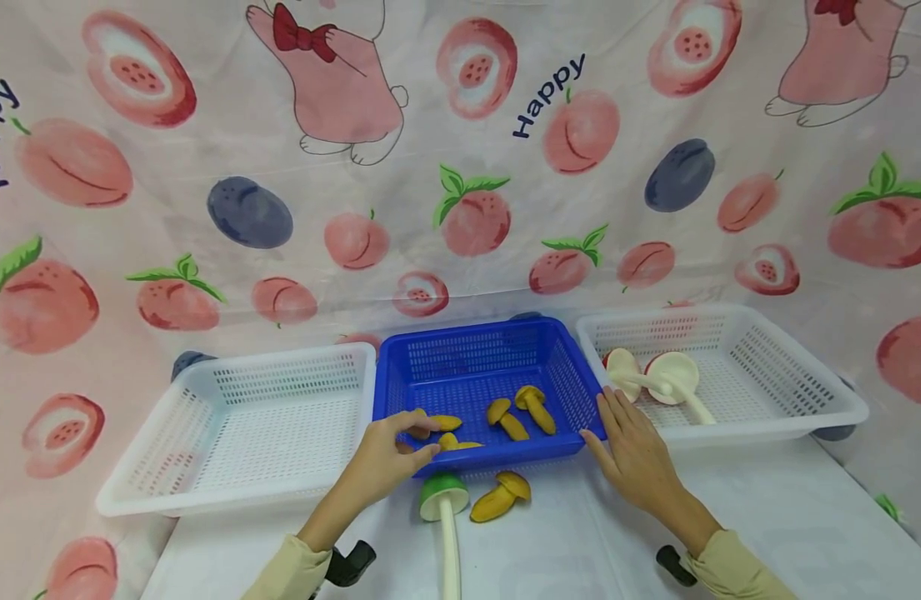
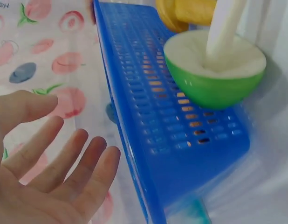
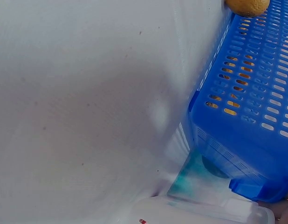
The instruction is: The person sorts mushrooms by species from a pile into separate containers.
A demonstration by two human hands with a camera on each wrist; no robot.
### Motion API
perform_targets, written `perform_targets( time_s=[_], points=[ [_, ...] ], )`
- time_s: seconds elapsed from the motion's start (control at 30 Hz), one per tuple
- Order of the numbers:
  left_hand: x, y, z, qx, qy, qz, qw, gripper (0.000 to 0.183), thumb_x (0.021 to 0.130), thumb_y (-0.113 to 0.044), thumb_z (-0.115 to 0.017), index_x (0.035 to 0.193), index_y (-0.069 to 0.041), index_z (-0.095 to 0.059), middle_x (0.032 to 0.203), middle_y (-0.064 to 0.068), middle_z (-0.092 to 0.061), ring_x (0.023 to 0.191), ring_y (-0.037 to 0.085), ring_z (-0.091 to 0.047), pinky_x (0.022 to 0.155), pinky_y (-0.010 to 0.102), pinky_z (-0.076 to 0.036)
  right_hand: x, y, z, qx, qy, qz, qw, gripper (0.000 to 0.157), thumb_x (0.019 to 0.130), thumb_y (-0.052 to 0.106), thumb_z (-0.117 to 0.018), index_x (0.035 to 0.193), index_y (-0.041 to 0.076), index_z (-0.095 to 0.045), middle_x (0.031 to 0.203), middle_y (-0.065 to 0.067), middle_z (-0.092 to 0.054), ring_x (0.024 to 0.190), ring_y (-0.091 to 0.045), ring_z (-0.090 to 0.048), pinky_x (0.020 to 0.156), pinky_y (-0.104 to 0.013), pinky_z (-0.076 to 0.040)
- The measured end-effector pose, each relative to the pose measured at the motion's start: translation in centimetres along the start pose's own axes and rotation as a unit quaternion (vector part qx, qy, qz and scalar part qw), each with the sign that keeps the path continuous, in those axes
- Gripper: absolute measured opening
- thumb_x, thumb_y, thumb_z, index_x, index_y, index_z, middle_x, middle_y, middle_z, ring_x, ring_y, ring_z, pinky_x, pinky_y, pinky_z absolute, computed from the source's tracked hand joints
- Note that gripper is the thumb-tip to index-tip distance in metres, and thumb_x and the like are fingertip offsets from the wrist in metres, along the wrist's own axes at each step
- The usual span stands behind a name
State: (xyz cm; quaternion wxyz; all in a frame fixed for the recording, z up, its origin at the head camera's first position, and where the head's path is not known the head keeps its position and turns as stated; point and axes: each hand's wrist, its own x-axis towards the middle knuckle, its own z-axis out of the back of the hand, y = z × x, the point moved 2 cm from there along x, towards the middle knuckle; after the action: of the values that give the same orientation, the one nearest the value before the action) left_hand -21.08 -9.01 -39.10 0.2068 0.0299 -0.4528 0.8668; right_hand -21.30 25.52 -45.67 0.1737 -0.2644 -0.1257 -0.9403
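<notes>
Head view: a patterned cloth is hung behind a table, where two white baskets are parted by a blue basket. Its near left edge is overhung by the left hand, fingers loosely spread; its near right corner is touched by the right hand, fingers straight, thumb apart. In front, a green mushroom is laid beside one yellow mushroom; four more are held inside.
</notes>
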Motion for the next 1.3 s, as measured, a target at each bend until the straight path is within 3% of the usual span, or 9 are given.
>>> perform_targets(
  time_s=[0.27,0.53,0.9,1.13,1.27,1.3],
  points=[
    [-1.5,-1.1,-0.7,-0.013,-0.022,-0.027,0.9993,0.019,0.082,-0.006,-0.072,0.1,-0.009,-0.068,0.1,0.002,-0.067,0.095,0.021,-0.062,0.074,0.037,-0.056,0.1,0.0,-0.1,0.0,-0.001,0.003,1.0,0.061,0.096,0.035,-0.05,0.135,-0.012,-0.042,0.142,-0.027,-0.039,0.132,-0.043,-0.034,0.106,-0.054,-0.03],
    [-2.3,-1.9,-2.1,-0.035,-0.003,-0.027,0.999,0.022,0.083,-0.007,-0.071,0.104,-0.006,-0.067,0.107,0.008,-0.066,0.1,0.026,-0.062,0.075,0.034,-0.056,0.1,-0.2,-0.2,-0.002,-0.004,0.006,1.0,0.061,0.097,0.035,-0.05,0.136,-0.011,-0.042,0.142,-0.027,-0.039,0.132,-0.043,-0.033,0.108,-0.052,-0.028],
    [-2.7,-1.8,-4.9,-0.074,0.04,0.022,0.9962,0.026,0.082,-0.009,-0.069,0.108,-0.008,-0.068,0.112,0.012,-0.066,0.092,0.023,-0.066,0.071,0.026,-0.056,0.1,-0.2,-0.2,0.001,-0.015,0.009,1.0,0.061,0.097,0.036,-0.049,0.134,-0.012,-0.043,0.14,-0.027,-0.041,0.131,-0.043,-0.035,0.104,-0.055,-0.031],
    [-2.7,-1.2,-7.1,-0.047,0.041,0.018,0.9979,0.027,0.081,-0.01,-0.071,0.108,-0.009,-0.069,0.111,0.009,-0.067,0.094,0.018,-0.063,0.072,0.027,-0.056,0.1,-0.2,-0.3,0.002,-0.012,0.008,1.0,0.061,0.097,0.037,-0.049,0.134,-0.011,-0.043,0.14,-0.027,-0.041,0.131,-0.042,-0.035,0.106,-0.053,-0.029],
    [-2.6,-0.8,-8.2,-0.027,0.052,0.026,0.9979,0.029,0.081,-0.011,-0.071,0.11,-0.007,-0.068,0.106,0.008,-0.067,0.064,0.008,-0.057,0.053,0.02,-0.049,0.1,-0.2,-0.3,0.004,-0.014,0.007,1.0,0.061,0.097,0.036,-0.049,0.134,-0.012,-0.044,0.14,-0.027,-0.041,0.131,-0.043,-0.035,0.106,-0.053,-0.029],
    [-2.6,-0.8,-8.5,-0.016,0.054,0.025,0.9981,0.03,0.08,-0.011,-0.071,0.11,-0.006,-0.068,0.106,0.008,-0.067,0.064,0.008,-0.056,0.055,0.021,-0.05,0.1,-0.2,-0.3,0.005,-0.015,0.007,1.0,0.061,0.097,0.036,-0.049,0.134,-0.012,-0.044,0.14,-0.027,-0.042,0.131,-0.043,-0.035,0.106,-0.054,-0.03]
  ],
)
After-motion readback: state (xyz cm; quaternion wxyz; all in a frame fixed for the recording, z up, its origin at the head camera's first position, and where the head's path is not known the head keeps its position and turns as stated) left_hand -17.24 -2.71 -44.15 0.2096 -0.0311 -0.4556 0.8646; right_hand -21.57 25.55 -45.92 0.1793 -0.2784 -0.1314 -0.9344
